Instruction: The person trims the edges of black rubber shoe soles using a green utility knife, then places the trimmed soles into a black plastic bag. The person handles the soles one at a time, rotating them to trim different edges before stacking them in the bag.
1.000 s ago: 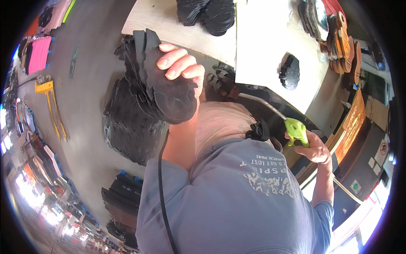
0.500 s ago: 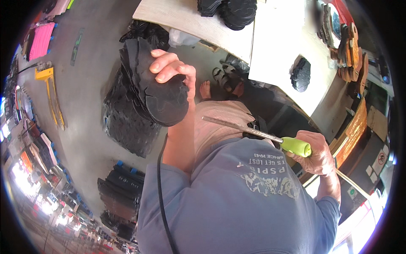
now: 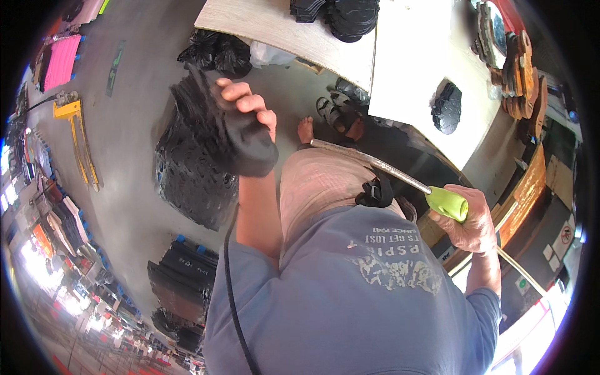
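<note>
Open floor [image 3: 125, 150] at left w/ sole pile [image 3: 187, 181] nearby, worktop [image 3: 281, 28] edge ahead, left hand [image 3: 247, 109] raised, fingers curled tight round black soles [image 3: 231, 134], right hand [image 3: 472, 219] low (by hip), fist closed on green-handled rod [image 3: 400, 178].

A light wooden table [image 3: 262, 25] stands at the top, and a stack of black soles [image 3: 350, 15] lies on it. Beside it is a white table [image 3: 412, 62] with one black sole [image 3: 447, 107] near its edge. Under the wooden table there are black plastic bags [image 3: 215, 53]. On the grey floor [image 3: 125, 144] lies a big pile of black soles [image 3: 187, 178]. At the left are a yellow pallet jack [image 3: 78, 137] and a pink sheet [image 3: 61, 59]. Brown soles [image 3: 522, 81] are stacked at the right.
</note>
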`<move>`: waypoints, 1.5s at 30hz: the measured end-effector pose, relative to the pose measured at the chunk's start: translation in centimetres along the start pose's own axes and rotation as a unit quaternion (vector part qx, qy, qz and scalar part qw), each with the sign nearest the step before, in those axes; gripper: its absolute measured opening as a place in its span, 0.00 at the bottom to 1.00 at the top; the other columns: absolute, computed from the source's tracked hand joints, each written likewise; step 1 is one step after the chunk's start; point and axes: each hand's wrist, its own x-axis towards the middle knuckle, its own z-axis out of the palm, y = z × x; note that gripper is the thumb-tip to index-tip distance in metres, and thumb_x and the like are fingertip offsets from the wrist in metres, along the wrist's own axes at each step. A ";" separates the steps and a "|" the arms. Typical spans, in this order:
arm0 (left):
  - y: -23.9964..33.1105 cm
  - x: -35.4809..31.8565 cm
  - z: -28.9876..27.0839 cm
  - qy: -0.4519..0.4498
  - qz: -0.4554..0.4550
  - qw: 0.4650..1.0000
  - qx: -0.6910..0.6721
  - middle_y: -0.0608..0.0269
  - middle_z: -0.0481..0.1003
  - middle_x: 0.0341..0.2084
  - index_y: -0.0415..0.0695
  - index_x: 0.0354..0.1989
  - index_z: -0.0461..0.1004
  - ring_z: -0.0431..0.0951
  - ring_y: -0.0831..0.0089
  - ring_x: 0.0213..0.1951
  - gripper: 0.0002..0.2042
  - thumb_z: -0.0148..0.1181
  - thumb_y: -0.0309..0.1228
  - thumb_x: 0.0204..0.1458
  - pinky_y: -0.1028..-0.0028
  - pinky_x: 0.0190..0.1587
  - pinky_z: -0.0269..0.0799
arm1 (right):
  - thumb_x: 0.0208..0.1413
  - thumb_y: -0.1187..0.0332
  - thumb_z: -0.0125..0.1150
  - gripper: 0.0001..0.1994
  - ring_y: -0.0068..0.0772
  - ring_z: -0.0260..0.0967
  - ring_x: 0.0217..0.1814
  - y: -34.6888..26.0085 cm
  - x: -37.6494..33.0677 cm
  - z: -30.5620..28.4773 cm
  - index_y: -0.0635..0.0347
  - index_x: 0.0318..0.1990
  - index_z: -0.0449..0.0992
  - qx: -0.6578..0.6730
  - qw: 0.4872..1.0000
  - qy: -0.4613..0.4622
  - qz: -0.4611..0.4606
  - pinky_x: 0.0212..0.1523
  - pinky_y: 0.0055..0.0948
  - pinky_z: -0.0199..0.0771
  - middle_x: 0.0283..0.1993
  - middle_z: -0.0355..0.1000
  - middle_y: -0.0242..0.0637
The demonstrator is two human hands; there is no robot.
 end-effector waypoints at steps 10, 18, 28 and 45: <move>0.7 -0.7 -0.7 -0.010 -0.005 1.000 0.024 0.59 0.68 0.67 0.44 0.71 0.63 0.70 0.60 0.66 0.24 0.49 0.38 0.70 0.58 0.69 0.64 | 0.53 0.73 0.72 0.10 0.42 0.67 0.26 0.8 -0.3 0.6 0.66 0.40 0.79 -0.033 0.999 -0.001 -0.013 0.29 0.38 0.66 0.26 0.68 0.41; -0.3 -2.3 0.3 0.078 0.178 0.928 0.318 0.56 0.70 0.65 0.43 0.72 0.62 0.69 0.55 0.66 0.28 0.43 0.49 0.70 0.53 0.70 0.65 | 0.49 0.75 0.74 0.11 0.46 0.68 0.27 0.9 0.0 0.9 0.66 0.37 0.78 -0.023 0.999 0.026 -0.007 0.29 0.36 0.66 0.27 0.69 0.42; 0.5 -2.1 -1.1 0.053 0.177 0.929 0.320 0.52 0.67 0.68 0.41 0.75 0.56 0.68 0.51 0.67 0.30 0.41 0.48 0.71 0.47 0.70 0.65 | 0.54 0.74 0.72 0.11 0.43 0.71 0.28 1.3 0.6 0.3 0.67 0.44 0.80 -0.064 0.998 0.007 0.001 0.32 0.36 0.71 0.31 0.76 0.43; -0.9 -0.5 -0.2 -0.019 0.098 0.982 0.159 0.50 0.63 0.71 0.41 0.75 0.55 0.63 0.53 0.71 0.37 0.50 0.55 0.66 0.43 0.71 0.61 | 0.52 0.74 0.73 0.10 0.43 0.73 0.28 1.4 1.1 -0.4 0.65 0.40 0.80 -0.007 0.999 -0.032 -0.038 0.30 0.36 0.72 0.28 0.74 0.41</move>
